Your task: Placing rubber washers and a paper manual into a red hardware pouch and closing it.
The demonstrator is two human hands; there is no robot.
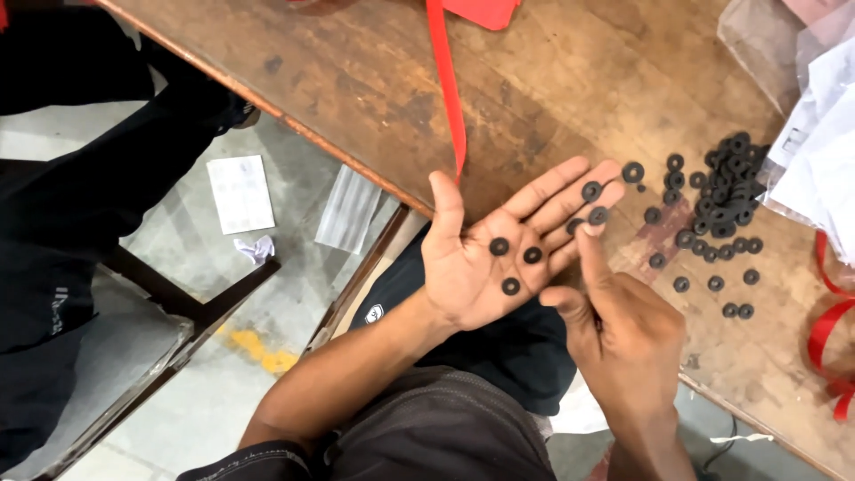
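Closest to me, above my dark-trousered lap, my left hand (499, 254) lies flat with the palm up and the fingers spread, clenching nothing. Three small black washers (510, 286) sit loose in the hollow of that palm, and a few more rest out on the fingers, one near the middle fingertip. My right hand (619, 325) comes in from the lower right with its knuckles toward me; its forefinger and thumb press down on a washer lying on the left fingers, though I cannot tell whether they actually pinch it or only touch it. Beyond both hands runs the worn wooden table (552, 80), its edge slanting across from upper left to lower right. On it, just past my left fingertips, single washers lie scattered, and farther right they thicken into a heap (730, 183). That heap touches a clear plastic bag (824, 151) with white paper inside at the right edge. Farther back, a red ribbon (447, 85) trails down the tabletop toward my left thumb, and another red loop lies at the far right.
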